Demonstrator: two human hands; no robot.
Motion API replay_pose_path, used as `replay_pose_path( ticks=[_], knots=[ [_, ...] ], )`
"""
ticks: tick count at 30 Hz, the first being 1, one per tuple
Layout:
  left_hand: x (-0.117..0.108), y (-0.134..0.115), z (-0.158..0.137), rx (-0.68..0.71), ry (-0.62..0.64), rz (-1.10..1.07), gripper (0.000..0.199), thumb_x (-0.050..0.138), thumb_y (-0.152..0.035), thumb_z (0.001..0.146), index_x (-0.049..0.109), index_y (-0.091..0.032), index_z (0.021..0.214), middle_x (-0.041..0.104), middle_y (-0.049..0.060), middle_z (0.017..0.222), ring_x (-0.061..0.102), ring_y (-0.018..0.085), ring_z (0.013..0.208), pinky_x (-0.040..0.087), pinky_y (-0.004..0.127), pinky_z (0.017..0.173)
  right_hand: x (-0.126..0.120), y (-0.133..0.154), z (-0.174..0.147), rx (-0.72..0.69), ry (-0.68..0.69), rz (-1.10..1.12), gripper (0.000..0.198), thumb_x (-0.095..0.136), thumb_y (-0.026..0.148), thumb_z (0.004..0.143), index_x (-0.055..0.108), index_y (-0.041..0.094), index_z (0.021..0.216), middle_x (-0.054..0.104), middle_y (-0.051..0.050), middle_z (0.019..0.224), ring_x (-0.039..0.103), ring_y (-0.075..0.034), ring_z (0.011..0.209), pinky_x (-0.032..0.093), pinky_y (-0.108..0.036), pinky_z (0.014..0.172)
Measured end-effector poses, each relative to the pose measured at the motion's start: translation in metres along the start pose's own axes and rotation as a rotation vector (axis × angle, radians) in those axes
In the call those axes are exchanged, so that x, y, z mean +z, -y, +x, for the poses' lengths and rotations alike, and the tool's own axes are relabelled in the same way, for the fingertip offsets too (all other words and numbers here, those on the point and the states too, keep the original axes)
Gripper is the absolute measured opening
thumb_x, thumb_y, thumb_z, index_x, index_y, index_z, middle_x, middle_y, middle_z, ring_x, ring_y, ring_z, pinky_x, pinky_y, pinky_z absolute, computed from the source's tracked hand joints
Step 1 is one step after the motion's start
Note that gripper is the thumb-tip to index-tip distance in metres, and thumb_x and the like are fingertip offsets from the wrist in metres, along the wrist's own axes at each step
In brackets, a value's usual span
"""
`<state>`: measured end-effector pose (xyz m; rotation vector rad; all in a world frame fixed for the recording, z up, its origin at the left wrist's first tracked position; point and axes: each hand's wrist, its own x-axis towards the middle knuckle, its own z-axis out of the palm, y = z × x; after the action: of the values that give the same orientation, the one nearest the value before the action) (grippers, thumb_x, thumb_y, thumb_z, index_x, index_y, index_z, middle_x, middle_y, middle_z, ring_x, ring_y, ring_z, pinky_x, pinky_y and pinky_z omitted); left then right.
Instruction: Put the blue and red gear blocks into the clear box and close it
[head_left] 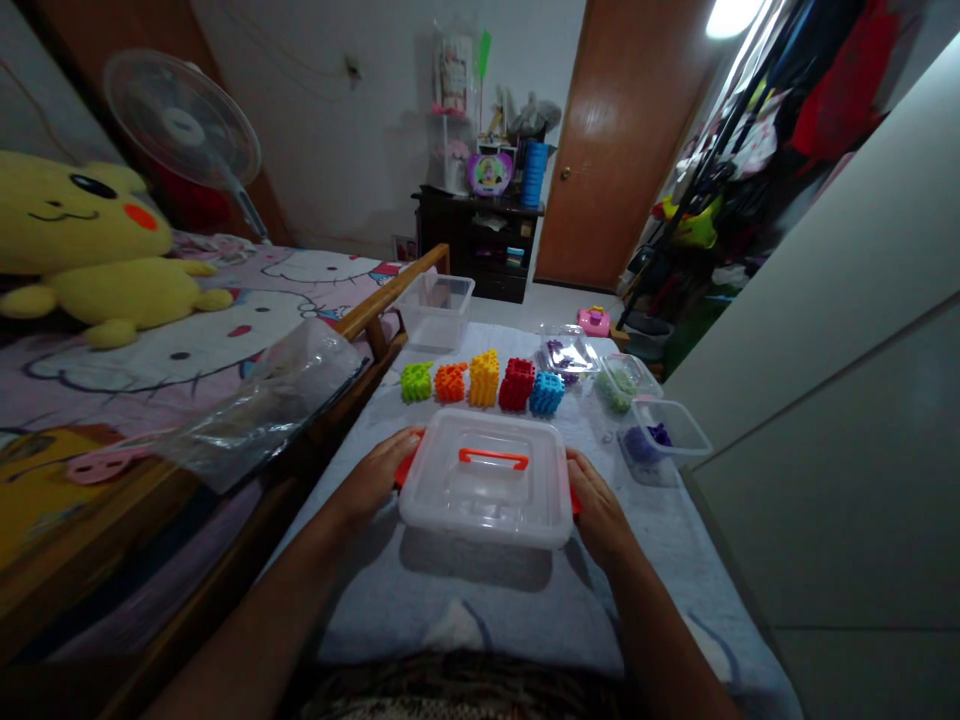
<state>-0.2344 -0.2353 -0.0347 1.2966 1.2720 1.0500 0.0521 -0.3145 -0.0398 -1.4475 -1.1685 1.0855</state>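
Between my two hands is a clear plastic storage box (442,500) with its lid on, an orange handle (493,459) on top and orange side clips. My left hand (382,465) grips its left side, and my right hand (596,500) grips the right side; the fingers are partly hidden behind it. A shadow under the box suggests that it is held a little above the cloth. Just beyond it stand stacks of interlocking plastic pieces: green (416,382), orange (451,382), yellow (484,378), red (517,385) and blue (547,394).
On the right are clear containers with purple pieces (646,442), green pieces (616,390) and more purple pieces (562,358). An open clear bin (435,310) stands at the far left of the cloth-covered surface (360,610). A wooden bed rail (375,310) and plastic bag (262,400) lie left.
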Motion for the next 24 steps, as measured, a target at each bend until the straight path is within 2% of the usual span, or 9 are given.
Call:
replay_pose_path(
  ticks=[2,4,7,10,12,15,17,20,24],
  knots=[
    [0.002,0.007,-0.001,-0.036,0.031,-0.095,0.026,0.069,-0.044,0.075,0.075,-0.024,0.091,0.074,0.007,0.106,0.066,0.029,0.104,0.054,0.035,0.09,0.003,0.002,-0.001,-0.029,-0.013,0.003,0.041,0.043,0.054,0.092,0.065,0.025,0.111,0.069,-0.008,0.104,0.064,-0.025,0.092,0.053,-0.035,0.075],
    [0.005,0.011,-0.003,-0.122,0.076,-0.214,0.03,0.071,-0.041,0.075,0.072,-0.021,0.098,0.074,0.007,0.099,0.069,0.024,0.085,0.056,0.032,0.073,0.003,0.001,0.0,-0.031,0.003,0.008,0.039,0.044,0.052,0.091,0.067,0.025,0.106,0.068,-0.009,0.109,0.063,-0.026,0.097,0.053,-0.036,0.081],
    [0.009,0.01,-0.005,-0.212,0.079,-0.347,0.037,0.075,-0.036,0.072,0.068,-0.02,0.104,0.073,0.003,0.084,0.065,0.016,0.061,0.052,0.025,0.055,-0.003,-0.004,0.004,0.01,-0.046,0.018,0.04,0.046,0.054,0.09,0.065,0.023,0.106,0.068,-0.009,0.099,0.063,-0.025,0.087,0.052,-0.037,0.075],
    [0.006,0.007,-0.003,-0.194,0.055,-0.408,0.037,0.078,-0.032,0.069,0.068,-0.018,0.102,0.072,0.002,0.08,0.063,0.014,0.058,0.051,0.022,0.053,-0.012,0.0,0.009,-0.035,-0.238,-0.039,0.04,0.05,0.054,0.089,0.062,0.021,0.108,0.065,-0.005,0.085,0.059,-0.021,0.072,0.049,-0.034,0.064],
    [0.003,0.007,-0.001,-0.174,0.04,-0.447,0.036,0.08,-0.031,0.067,0.069,-0.017,0.099,0.073,0.002,0.082,0.064,0.014,0.06,0.051,0.022,0.054,-0.012,0.014,0.01,-0.198,-0.312,-0.183,0.033,0.055,0.046,0.088,0.062,0.021,0.109,0.064,-0.005,0.086,0.059,-0.02,0.075,0.049,-0.034,0.068],
    [-0.001,0.01,0.001,-0.161,0.015,-0.511,0.036,0.082,-0.031,0.064,0.071,-0.016,0.094,0.073,0.003,0.084,0.066,0.015,0.064,0.052,0.022,0.056,0.003,0.045,0.007,-0.535,-0.146,-0.499,0.02,0.058,0.031,0.089,0.066,0.021,0.104,0.066,-0.008,0.096,0.059,-0.023,0.092,0.048,-0.04,0.084],
    [-0.002,0.013,0.002,-0.156,-0.004,-0.545,0.037,0.084,-0.032,0.062,0.073,-0.015,0.093,0.074,0.004,0.086,0.067,0.016,0.067,0.053,0.023,0.059,0.019,0.062,0.007,-0.656,0.02,-0.676,0.019,0.06,0.027,0.09,0.067,0.02,0.107,0.067,-0.01,0.104,0.056,-0.026,0.101,0.045,-0.043,0.092],
    [-0.001,0.018,0.003,-0.164,-0.029,-0.591,0.038,0.084,-0.031,0.061,0.074,-0.014,0.093,0.075,0.005,0.088,0.068,0.017,0.07,0.054,0.023,0.061,0.04,0.072,0.01,-0.67,0.158,-0.884,0.017,0.064,0.023,0.09,0.07,0.02,0.105,0.068,-0.01,0.102,0.055,-0.026,0.098,0.045,-0.043,0.091],
    [0.0,0.024,0.006,-0.168,0.013,-0.642,0.035,0.084,-0.027,0.061,0.074,-0.014,0.091,0.074,0.005,0.085,0.068,0.018,0.068,0.055,0.024,0.059,0.05,0.07,0.016,-0.64,0.19,-0.938,0.011,0.06,0.02,0.093,0.07,0.018,0.088,0.068,-0.007,0.089,0.056,-0.022,0.087,0.046,-0.038,0.084]
  ],
)
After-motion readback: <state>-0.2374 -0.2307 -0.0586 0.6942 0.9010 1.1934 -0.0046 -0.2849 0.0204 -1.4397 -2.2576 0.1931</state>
